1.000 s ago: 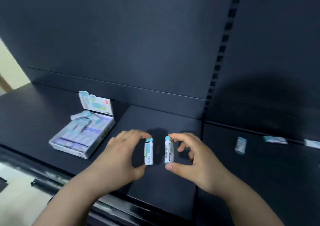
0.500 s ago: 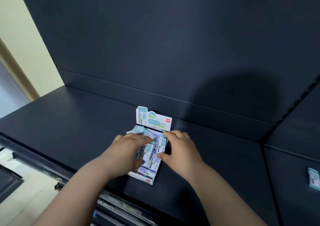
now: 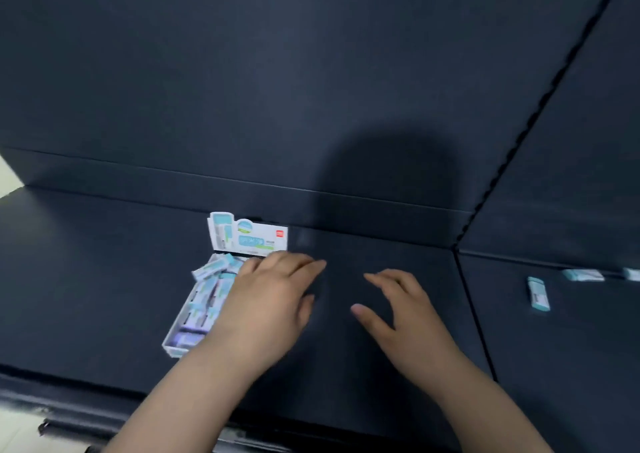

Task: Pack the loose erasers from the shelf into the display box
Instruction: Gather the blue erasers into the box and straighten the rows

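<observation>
The white display box (image 3: pixel 173 343) lies on the dark shelf with its printed lid flap (image 3: pixel 249 236) standing up at the back. Several white-and-teal erasers (image 3: pixel 211 269) fill it, some piled loosely at the far end. My left hand (image 3: pixel 270 300) hovers over the box's right side with fingers stretched out and empty, hiding part of the box. My right hand (image 3: pixel 401 314) is to the right of the box, over bare shelf, fingers spread and holding nothing. A loose eraser (image 3: pixel 538 293) lies on the adjoining shelf panel to the right, with two more erasers (image 3: pixel 583 274) behind it.
The dark shelf (image 3: pixel 86 279) has a tall dark back panel (image 3: pixel 277 88). A slotted upright (image 3: pixel 540 106) and a seam divide it from the right-hand shelf section. The shelf's front edge (image 3: pixel 69 383) runs along the bottom left, with pale floor beyond.
Both hands carried an eraser each to the box, left them there, and now come away to the right, empty. The view has swung back toward the right.
</observation>
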